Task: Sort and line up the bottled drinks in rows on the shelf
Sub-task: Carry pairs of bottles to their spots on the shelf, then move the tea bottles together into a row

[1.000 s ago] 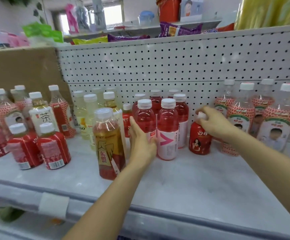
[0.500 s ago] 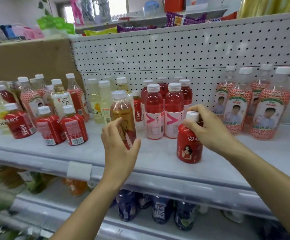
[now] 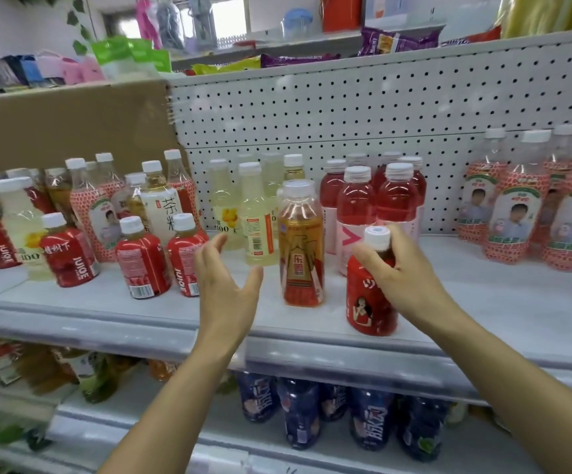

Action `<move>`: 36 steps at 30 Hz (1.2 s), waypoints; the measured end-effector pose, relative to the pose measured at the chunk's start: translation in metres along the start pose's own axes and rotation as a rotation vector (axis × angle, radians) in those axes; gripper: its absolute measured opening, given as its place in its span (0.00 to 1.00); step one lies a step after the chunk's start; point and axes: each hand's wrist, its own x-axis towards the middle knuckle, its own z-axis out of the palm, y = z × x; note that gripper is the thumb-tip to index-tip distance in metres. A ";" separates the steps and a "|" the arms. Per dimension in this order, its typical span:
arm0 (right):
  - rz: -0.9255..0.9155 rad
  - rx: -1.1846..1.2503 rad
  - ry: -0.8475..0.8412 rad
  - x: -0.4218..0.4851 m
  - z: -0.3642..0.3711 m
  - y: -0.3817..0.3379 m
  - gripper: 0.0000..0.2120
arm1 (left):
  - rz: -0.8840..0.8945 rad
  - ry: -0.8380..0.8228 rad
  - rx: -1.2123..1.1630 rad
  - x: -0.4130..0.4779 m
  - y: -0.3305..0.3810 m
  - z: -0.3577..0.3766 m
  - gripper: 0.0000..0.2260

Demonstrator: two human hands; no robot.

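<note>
**A:** Where's the small red bottle point(image 3: 370, 302)?

**B:** It's upright at the front edge of the shelf point(image 3: 483, 302). The right hand point(image 3: 411, 285) is grasping it, fingers curled round its shoulder just under the white cap.

**A:** Is that a good hold?

**B:** I'd judge so. It looks full, so it's probably heavy for its size. The plastic should be stiff, but the glossy sleeve may be slick, so a grip lower on the body would steady it better.

**A:** And the left hand point(image 3: 226, 289)?

**B:** Released, fingers spread, holding nothing. It's near the amber bottle point(image 3: 301, 248) just behind, not touching it.

**A:** Further back?

**B:** Pink bottles point(image 3: 356, 200) stand in rows against the pegboard point(image 3: 380, 107). Similar red bottles point(image 3: 144, 265) stand well to the left.
</note>
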 end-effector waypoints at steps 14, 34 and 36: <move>0.028 0.027 0.427 -0.011 0.053 -0.011 0.01 | -0.129 -0.167 -0.164 0.111 -0.072 -0.038 0.14; 0.057 0.026 0.412 -0.016 0.071 -0.019 0.07 | 0.322 -0.131 -0.147 0.091 -0.018 0.012 0.19; 0.059 0.037 0.401 -0.015 0.069 -0.019 0.06 | 0.435 -0.193 -0.267 0.074 0.006 0.006 0.23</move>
